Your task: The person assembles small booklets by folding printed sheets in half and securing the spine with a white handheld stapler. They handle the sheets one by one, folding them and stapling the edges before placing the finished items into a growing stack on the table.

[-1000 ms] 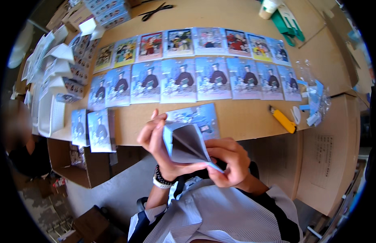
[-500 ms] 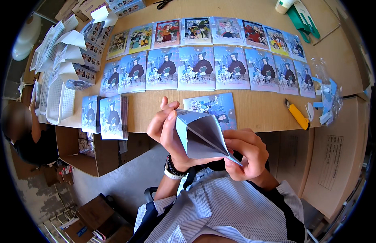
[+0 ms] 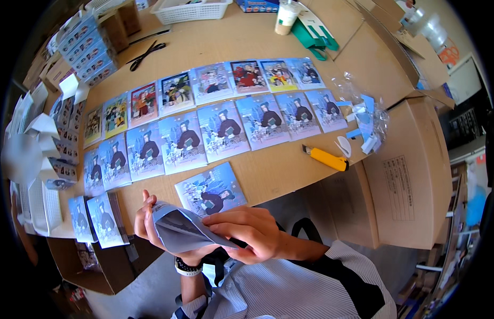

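My left hand (image 3: 147,226) grips an open sleeve-like packet (image 3: 178,232), light blue outside and grey inside, with its mouth tilted up toward me. The fingers of my right hand (image 3: 252,231) are closed on the packet's right edge, where a flap comes to a point. Just beyond my hands, near the table edge, lies a single blue illustrated booklet or packet (image 3: 212,189), turned sideways. Past it, a row of matching blue packets (image 3: 184,137) overlaps in a line. Behind these runs a second row with varied pictures (image 3: 175,93).
Two stacks of blue packets (image 3: 105,220) sit at the left table edge, by white baskets (image 3: 45,207) and small boxes (image 3: 90,48). Scissors (image 3: 146,55) lie farther back. A yellow cutter (image 3: 327,158), plastic scraps (image 3: 368,122) and cartons (image 3: 412,170) are at right; a cup (image 3: 286,18) stands behind.
The view has swung right, bringing in the white basket at the back and more cartons. The packet's mouth looks flatter, and my right hand has shifted over its edge.
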`<state>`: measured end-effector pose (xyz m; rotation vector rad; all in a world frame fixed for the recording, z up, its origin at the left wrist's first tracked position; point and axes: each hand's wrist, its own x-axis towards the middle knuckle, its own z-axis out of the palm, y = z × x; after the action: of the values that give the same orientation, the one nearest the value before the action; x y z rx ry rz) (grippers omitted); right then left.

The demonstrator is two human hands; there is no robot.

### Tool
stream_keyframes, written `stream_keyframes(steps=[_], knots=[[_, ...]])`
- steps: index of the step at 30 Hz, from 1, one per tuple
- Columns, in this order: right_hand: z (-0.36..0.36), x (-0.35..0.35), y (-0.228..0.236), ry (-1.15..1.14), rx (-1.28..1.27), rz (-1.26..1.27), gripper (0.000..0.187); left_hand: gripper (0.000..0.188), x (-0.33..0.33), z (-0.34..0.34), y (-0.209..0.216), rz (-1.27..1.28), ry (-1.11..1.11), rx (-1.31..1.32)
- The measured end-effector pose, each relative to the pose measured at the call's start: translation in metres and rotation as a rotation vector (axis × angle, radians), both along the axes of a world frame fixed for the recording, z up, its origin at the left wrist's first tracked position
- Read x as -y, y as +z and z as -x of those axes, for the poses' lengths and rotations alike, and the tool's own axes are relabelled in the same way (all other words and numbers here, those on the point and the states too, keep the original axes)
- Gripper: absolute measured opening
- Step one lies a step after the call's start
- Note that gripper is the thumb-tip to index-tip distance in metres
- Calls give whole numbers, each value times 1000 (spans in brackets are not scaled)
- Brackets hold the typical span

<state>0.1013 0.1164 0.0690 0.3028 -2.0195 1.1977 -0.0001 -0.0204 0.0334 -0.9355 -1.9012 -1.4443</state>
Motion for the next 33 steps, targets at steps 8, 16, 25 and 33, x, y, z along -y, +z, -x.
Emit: stream_keyframes(steps=[8, 16, 25, 33], knots=[[-7, -9, 1, -31, 12, 27, 40, 114, -8, -3, -4, 36, -13, -19], [-9, -16, 4, -45, 15, 35, 33, 112, -15, -8, -2, 43, -15, -22], [-12, -19, 3, -38, 23, 43, 33, 121, -18, -11, -2, 65, 21, -5], [-9, -18, 2, -52, -20, 28, 26, 125, -26, -7, -3, -24, 23, -55]])
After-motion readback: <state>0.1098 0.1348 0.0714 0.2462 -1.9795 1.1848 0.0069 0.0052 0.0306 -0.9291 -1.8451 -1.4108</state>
